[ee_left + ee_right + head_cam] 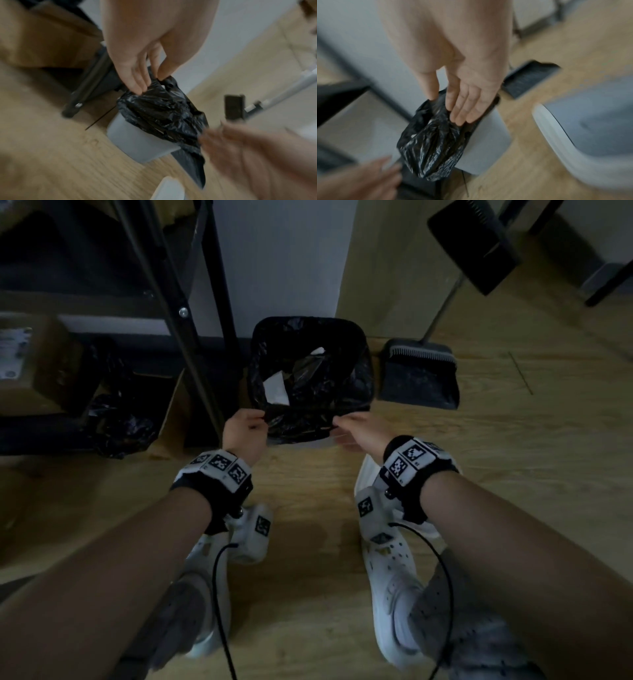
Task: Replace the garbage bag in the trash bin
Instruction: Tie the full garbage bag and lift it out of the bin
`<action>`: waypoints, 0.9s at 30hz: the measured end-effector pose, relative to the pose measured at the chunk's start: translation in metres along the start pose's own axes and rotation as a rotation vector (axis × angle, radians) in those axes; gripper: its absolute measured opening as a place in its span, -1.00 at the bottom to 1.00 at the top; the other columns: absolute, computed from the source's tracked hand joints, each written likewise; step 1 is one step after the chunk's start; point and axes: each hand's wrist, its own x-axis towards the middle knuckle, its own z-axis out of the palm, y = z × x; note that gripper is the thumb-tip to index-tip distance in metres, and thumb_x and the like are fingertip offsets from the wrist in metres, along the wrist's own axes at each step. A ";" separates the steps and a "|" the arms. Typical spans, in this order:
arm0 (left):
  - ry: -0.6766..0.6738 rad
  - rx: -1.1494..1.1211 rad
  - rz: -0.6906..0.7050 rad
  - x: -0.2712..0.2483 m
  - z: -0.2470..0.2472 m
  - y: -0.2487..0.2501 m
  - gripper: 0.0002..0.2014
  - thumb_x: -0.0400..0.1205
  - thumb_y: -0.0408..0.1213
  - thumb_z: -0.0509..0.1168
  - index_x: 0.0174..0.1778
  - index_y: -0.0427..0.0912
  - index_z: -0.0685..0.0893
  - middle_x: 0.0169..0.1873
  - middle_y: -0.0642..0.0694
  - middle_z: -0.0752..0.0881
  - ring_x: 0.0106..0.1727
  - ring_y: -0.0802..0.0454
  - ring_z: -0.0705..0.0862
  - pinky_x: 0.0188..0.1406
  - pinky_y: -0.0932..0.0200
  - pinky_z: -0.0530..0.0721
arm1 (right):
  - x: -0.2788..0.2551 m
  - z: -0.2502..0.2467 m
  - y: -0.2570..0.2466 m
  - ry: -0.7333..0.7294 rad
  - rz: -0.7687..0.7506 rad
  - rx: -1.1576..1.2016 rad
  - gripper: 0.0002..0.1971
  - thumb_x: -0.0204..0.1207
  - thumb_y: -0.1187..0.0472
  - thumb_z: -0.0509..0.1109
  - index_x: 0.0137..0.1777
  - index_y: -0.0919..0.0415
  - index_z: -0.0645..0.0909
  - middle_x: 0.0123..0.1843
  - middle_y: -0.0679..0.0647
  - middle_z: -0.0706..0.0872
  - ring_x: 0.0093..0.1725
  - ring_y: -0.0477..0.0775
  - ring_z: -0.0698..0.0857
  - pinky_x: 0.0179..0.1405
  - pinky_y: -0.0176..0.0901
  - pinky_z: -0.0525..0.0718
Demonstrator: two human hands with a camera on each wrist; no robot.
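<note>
— Black plastic: where's the garbage bag (310,378)?
— Lining the grey trash bin (137,142) on the wood floor (479,474), beside a dustpan (419,380).
— And the hands?
— The left hand (244,430) pinches the bag's near edge between thumb and fingers (137,82). The right hand (363,430) pinches the same edge, fingers (462,108) pressed together.

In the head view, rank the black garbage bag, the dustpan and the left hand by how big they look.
1. black garbage bag, largest.
2. dustpan.
3. left hand, smallest, though it is nearer the camera.
</note>
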 end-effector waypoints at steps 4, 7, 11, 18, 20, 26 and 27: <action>-0.066 -0.375 -0.287 -0.006 -0.002 -0.016 -0.83 0.69 -0.47 0.13 -0.20 -0.21 0.50 -0.28 -0.16 0.58 -0.32 -0.04 0.54 -0.22 0.09 0.54 | -0.004 0.005 0.026 -0.038 0.191 0.275 -0.80 0.64 0.11 0.26 -0.14 0.18 0.59 -0.16 0.07 0.72 -0.17 0.01 0.69 0.05 -0.12 0.66; -0.079 -0.388 -0.389 -0.003 0.003 -0.030 -0.93 0.69 -0.41 0.20 0.01 -0.23 0.57 -0.16 -0.18 0.63 -0.16 -0.11 0.66 0.00 0.01 0.61 | 0.003 0.004 0.048 -0.001 0.262 0.421 -0.78 0.63 0.08 0.28 -0.07 0.23 0.62 -0.08 0.12 0.74 -0.11 0.07 0.72 0.10 -0.05 0.67; -0.128 -0.450 -0.473 0.017 0.002 -0.042 -0.80 0.71 -0.38 0.15 0.22 -0.33 0.50 -0.12 -0.19 0.65 -0.10 -0.11 0.67 0.13 -0.02 0.60 | 0.021 0.003 0.067 0.016 0.355 0.612 -0.69 0.64 0.05 0.24 0.19 0.28 0.55 0.15 0.17 0.70 0.00 0.09 0.72 -0.15 -0.12 0.64; -0.205 -0.606 -0.518 0.051 0.004 -0.046 -0.77 0.73 -0.34 0.09 0.27 -0.31 0.48 0.16 -0.27 0.60 0.18 -0.14 0.63 -0.01 -0.05 0.66 | 0.049 0.000 0.072 0.039 0.318 0.956 -0.58 0.64 0.03 0.19 0.35 0.34 0.44 0.21 0.22 0.67 0.13 0.15 0.66 0.31 0.02 0.54; -0.207 -0.600 -0.512 0.057 0.007 -0.045 -0.81 0.73 -0.33 0.09 0.14 -0.27 0.56 0.21 -0.26 0.60 0.23 -0.14 0.62 0.05 -0.05 0.65 | 0.056 -0.002 0.070 0.068 0.287 0.997 -0.54 0.64 -0.01 0.18 0.40 0.31 0.42 0.13 0.19 0.68 0.10 0.12 0.67 0.34 0.03 0.54; -0.177 -0.643 -0.520 0.067 0.011 -0.050 -0.86 0.70 -0.33 0.14 0.08 -0.21 0.58 0.19 -0.21 0.65 0.16 -0.08 0.66 0.05 -0.01 0.70 | 0.063 -0.009 0.056 0.171 0.222 1.018 -0.61 0.65 -0.08 0.14 0.23 0.19 0.54 0.05 0.10 0.71 0.01 0.02 0.67 0.06 -0.13 0.63; -0.175 -0.650 -0.524 0.067 0.011 -0.050 -0.88 0.70 -0.35 0.14 0.05 -0.22 0.58 0.13 -0.20 0.67 0.13 -0.07 0.67 0.02 0.00 0.71 | 0.063 -0.010 0.056 0.184 0.225 1.014 -0.60 0.64 -0.08 0.14 0.28 0.19 0.52 0.02 0.08 0.71 0.00 0.01 0.68 -0.02 -0.16 0.64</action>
